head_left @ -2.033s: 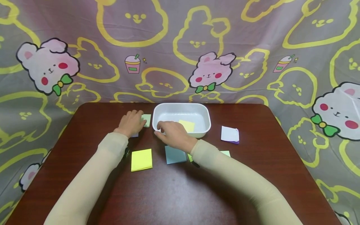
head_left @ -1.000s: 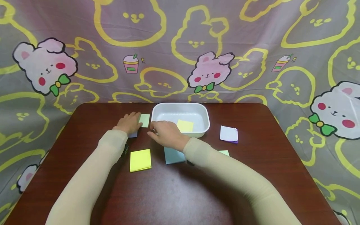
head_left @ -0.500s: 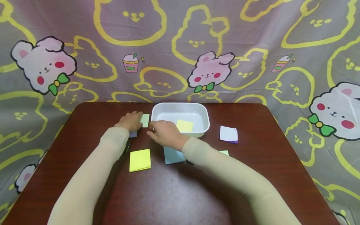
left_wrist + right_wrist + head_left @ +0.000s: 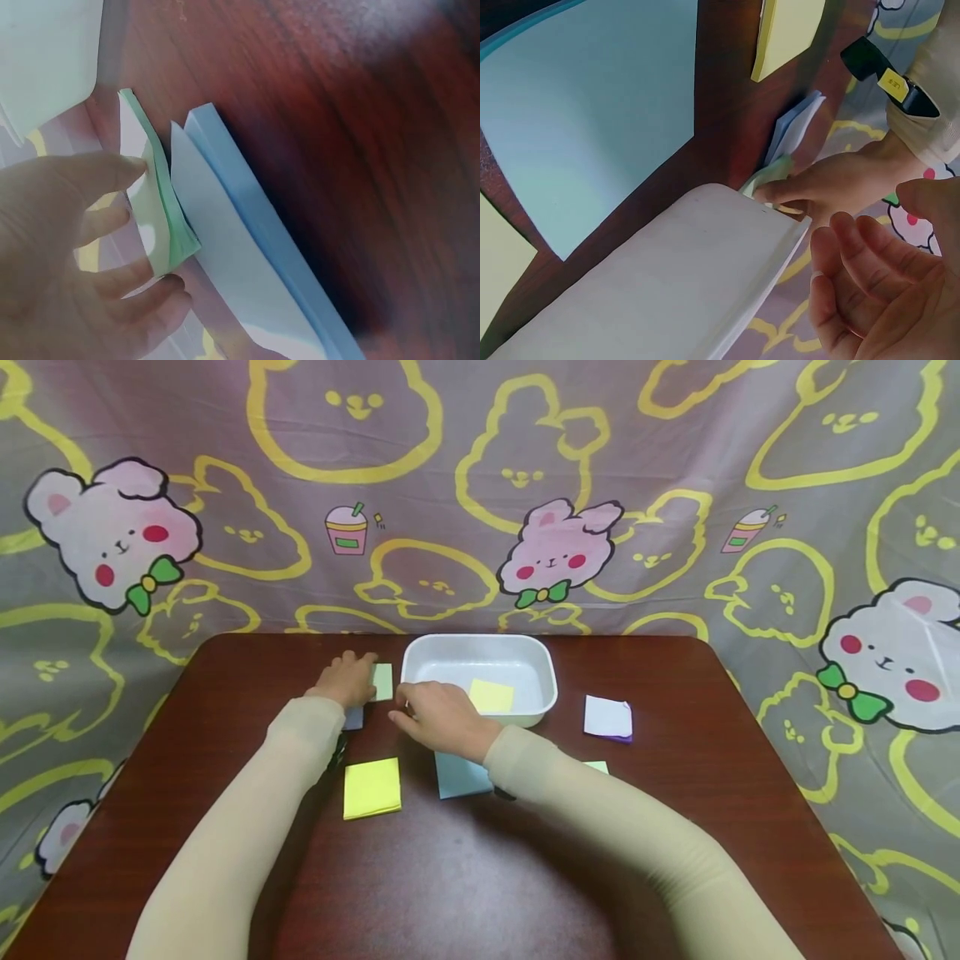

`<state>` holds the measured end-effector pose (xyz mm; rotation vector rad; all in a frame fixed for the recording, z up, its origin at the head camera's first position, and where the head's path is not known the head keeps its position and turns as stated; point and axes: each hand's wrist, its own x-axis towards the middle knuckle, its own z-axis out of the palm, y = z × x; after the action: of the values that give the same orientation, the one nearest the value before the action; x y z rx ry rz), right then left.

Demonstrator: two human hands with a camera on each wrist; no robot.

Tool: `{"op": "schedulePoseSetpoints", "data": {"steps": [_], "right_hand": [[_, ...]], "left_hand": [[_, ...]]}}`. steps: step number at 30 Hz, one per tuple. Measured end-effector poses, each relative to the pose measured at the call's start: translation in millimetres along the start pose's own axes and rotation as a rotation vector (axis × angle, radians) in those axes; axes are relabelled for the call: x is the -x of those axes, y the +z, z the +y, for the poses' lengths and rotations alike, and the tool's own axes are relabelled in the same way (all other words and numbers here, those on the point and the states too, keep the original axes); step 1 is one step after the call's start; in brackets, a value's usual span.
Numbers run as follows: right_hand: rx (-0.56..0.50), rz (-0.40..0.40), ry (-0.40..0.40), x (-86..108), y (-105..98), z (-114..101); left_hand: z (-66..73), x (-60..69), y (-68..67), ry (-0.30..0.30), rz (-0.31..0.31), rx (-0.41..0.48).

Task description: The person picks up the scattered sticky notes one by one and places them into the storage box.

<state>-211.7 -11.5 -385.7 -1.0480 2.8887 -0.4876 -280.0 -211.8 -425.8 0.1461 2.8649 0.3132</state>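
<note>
In the head view my left hand (image 4: 347, 680) is at the back left, on a pale green sticky note pad (image 4: 382, 682). The left wrist view shows the thumb on this pad (image 4: 154, 195) and the fingers at its lower edge, pinching it; its sheets bend slightly. Right beside it lies a blue sticky note pad (image 4: 247, 240), partly under the left hand in the head view. My right hand (image 4: 444, 717) hovers by the near left corner of a white plastic box (image 4: 551, 693). Its fingers (image 4: 877, 259) curl loosely around nothing. A yellow sticky note (image 4: 492, 696) lies inside the box.
A bright yellow pad (image 4: 372, 788) lies in front of the left hand. A teal pad (image 4: 462, 775) and a pale green one (image 4: 597, 767) are partly hidden by the right arm. A white-topped purple pad (image 4: 608, 717) sits right of the box. A printed curtain (image 4: 450, 485) hangs behind the table.
The left hand has closed in on the pale green pad, which has shifted slightly left, away from the box. Since two seconds ago the right hand has drifted slightly left; lately it stays still.
</note>
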Motion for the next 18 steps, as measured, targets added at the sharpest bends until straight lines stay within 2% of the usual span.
{"op": "schedulePoseSetpoints", "data": {"steps": [13,18], "right_hand": [[0.018,0.017,-0.008,-0.6,-2.1,-0.3],[0.021,0.021,-0.009,-1.7,-2.4,-2.4]], "left_hand": [[-3.5,1.6,-8.2,0.044,0.115,-0.017],[-4.7,4.0,-10.9,0.038,0.170,-0.016]]}}
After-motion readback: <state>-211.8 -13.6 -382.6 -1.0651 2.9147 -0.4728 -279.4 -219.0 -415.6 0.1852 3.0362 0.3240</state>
